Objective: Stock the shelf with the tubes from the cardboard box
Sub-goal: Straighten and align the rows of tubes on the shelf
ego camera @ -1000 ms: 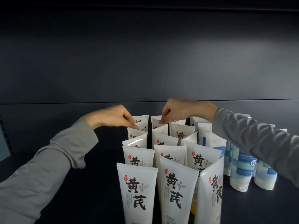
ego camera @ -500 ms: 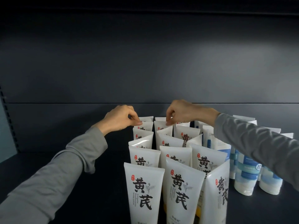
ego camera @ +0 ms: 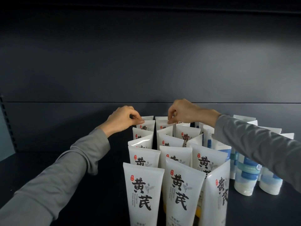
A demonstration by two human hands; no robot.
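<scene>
Several white tubes [ego camera: 143,191] with black characters stand cap-down in three rows on the dark shelf [ego camera: 91,199], running from near me toward the back wall. My left hand [ego camera: 123,119] pinches the top edge of a rear tube in the left row [ego camera: 146,125]. My right hand [ego camera: 184,111] pinches the top edge of a rear tube in the middle row [ego camera: 162,126]. Both arms wear grey sleeves. The cardboard box is out of view.
White tubes with blue bands [ego camera: 246,175] stand in rows to the right of the white ones, partly behind my right forearm. The shelf's dark back wall [ego camera: 146,62] rises just behind the rear tubes. A perforated upright [ego camera: 8,121] runs at the far left.
The view has shifted so the hands and tubes sit further right in the frame. Both hands stay pinched at the tops of the rear tubes.
</scene>
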